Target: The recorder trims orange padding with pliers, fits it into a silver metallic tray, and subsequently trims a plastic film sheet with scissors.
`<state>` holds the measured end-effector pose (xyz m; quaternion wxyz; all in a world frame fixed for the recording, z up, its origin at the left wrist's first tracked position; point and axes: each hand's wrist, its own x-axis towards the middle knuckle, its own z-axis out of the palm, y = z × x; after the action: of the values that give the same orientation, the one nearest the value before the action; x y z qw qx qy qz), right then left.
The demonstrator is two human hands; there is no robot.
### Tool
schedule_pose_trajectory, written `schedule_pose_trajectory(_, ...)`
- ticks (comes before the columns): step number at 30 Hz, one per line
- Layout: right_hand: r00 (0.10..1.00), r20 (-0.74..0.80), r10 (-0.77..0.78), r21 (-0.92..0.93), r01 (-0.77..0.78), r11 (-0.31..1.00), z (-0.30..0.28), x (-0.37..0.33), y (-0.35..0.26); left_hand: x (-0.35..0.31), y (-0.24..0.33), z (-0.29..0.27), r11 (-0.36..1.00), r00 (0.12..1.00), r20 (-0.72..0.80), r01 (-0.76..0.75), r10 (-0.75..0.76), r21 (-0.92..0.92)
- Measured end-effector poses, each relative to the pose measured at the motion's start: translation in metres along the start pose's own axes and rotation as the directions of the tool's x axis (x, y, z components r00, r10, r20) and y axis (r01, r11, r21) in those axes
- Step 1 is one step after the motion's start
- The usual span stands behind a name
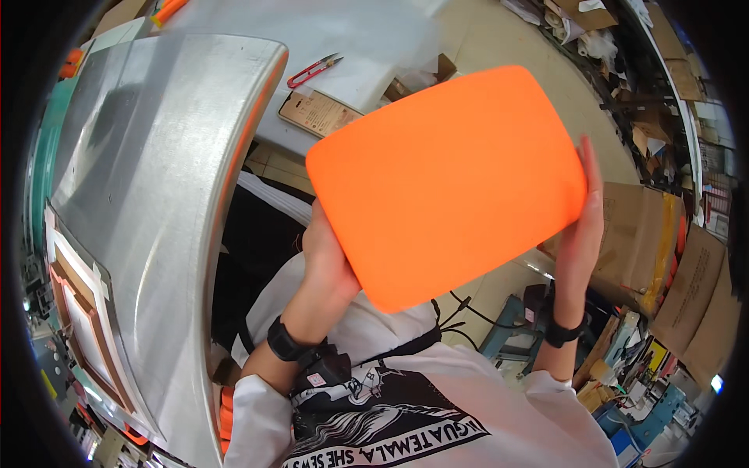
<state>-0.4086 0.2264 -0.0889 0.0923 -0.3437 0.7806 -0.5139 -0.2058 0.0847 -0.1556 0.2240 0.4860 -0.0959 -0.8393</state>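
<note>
Head view, orange panel (449, 187) grasped two-handed, right fingers (593, 173) against one edge, left hand (326, 253) opposite, fingers hidden behind.

left hand (330, 253), right hand (587, 214), partly hidden behind orange panel (449, 187)

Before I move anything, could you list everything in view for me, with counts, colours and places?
orange panel: 1, bright orange, centre, between both hands
metal table: 1, silver, left
frame: 1, brown and white, lower left
light worktop: 1, pale grey, top centre
snips: 1, red handles, on the light worktop
phone: 1, pale face, below the snips
cardboard boxes: several, brown, right
clutter: too crowded to count, mixed colours, upper and lower right
wristbands: 2, black, one per wrist
shirt: 1, white with black print, bottom
left hand: 1, bare, panel's left edge
right hand: 1, bare, panel's right edge
</note>
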Motion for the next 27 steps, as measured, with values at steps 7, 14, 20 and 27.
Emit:
schedule_pose_trajectory(7,0.922,-0.077,-0.380,-0.364,0.329,0.871,-0.001,-0.023,-0.026,-0.019,0.016,-0.019,0.993,0.986,0.141,0.094,-0.083,-0.073)
schedule_pose_trajectory(14,0.678,0.418,-0.605,-0.562,0.716,0.414,-0.008,-0.046,-0.035,-0.028,0.017,-0.026,0.982,0.980,0.154,0.145,-0.125,-0.124)
schedule_pose_trajectory(20,0.799,0.287,-0.529,-0.634,0.572,0.521,-0.022,-0.029,0.003,-0.023,0.014,-0.034,0.995,0.990,0.130,0.069,-0.060,-0.067)
schedule_pose_trajectory(27,0.907,0.062,-0.416,-0.324,0.413,0.851,-0.030,-0.019,-0.013,-0.023,0.015,-0.037,0.999,0.988,0.146,-0.044,0.046,-0.017)
